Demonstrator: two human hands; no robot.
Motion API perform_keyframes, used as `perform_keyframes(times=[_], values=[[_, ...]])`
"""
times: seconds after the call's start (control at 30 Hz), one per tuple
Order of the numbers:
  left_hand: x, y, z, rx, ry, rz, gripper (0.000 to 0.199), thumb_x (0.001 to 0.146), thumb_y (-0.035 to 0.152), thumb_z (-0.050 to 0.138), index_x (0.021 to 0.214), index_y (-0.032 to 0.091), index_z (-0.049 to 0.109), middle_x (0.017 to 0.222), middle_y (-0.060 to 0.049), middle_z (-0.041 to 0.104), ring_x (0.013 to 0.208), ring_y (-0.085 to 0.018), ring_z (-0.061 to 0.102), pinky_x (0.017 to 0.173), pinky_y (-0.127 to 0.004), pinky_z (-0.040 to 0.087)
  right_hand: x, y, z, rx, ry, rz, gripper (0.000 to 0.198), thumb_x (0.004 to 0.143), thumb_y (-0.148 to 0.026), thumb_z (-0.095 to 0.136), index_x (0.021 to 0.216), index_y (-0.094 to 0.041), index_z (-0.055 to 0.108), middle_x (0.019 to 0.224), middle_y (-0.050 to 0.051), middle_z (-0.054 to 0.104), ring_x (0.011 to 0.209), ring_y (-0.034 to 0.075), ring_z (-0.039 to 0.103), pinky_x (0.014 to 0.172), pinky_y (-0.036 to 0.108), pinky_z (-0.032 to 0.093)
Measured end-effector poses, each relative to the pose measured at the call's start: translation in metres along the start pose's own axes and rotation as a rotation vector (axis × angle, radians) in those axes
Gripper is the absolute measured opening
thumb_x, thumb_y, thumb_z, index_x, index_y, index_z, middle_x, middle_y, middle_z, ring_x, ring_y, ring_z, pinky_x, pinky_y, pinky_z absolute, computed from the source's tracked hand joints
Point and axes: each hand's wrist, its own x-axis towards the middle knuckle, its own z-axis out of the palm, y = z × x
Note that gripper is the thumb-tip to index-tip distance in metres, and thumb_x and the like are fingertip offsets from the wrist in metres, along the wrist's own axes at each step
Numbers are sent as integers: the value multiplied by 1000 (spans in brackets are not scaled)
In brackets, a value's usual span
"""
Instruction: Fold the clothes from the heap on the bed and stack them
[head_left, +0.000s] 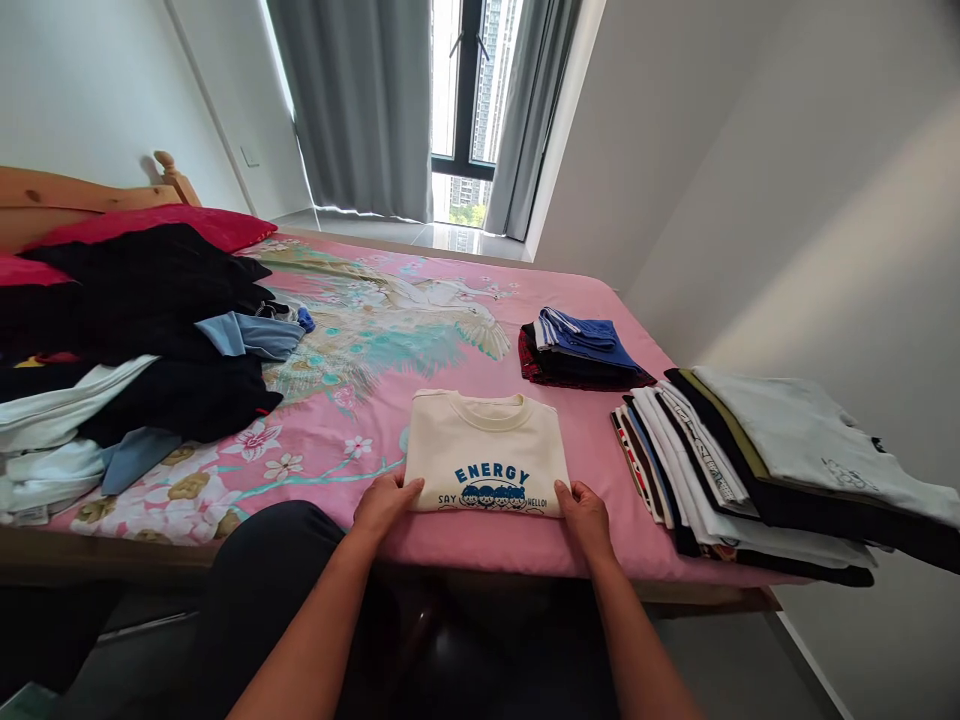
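Note:
A cream T-shirt [487,450] with blue "ENERGY" lettering lies folded into a neat rectangle near the front edge of the bed, its collar facing away from me. My left hand [384,505] grips its near left corner, thumb on top and fingers underneath. At the near right corner, my right hand [585,515] pinches the fabric in the same way. The lower part of the print turns under at the near fold.
Folded clothes are stacked in a tall pile [750,470] at the right. Behind it sits a smaller stack with blue shorts [592,340]. Unfolded clothes [150,310] are heaped at the left. A pink floral sheet [360,380] covers the bed.

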Motion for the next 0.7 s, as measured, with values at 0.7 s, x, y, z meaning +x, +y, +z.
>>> perform_keyframes(times=[0.7], values=[[-10,4,2,185,0,-100,33,78,44,47,88,19,66,87,-6,68,88,-25,63,71,-30,44,-6,1,0,59,56,23,47,77,-60,46,77,-16,62,67,5,62,64,18,53,60,27,39]])
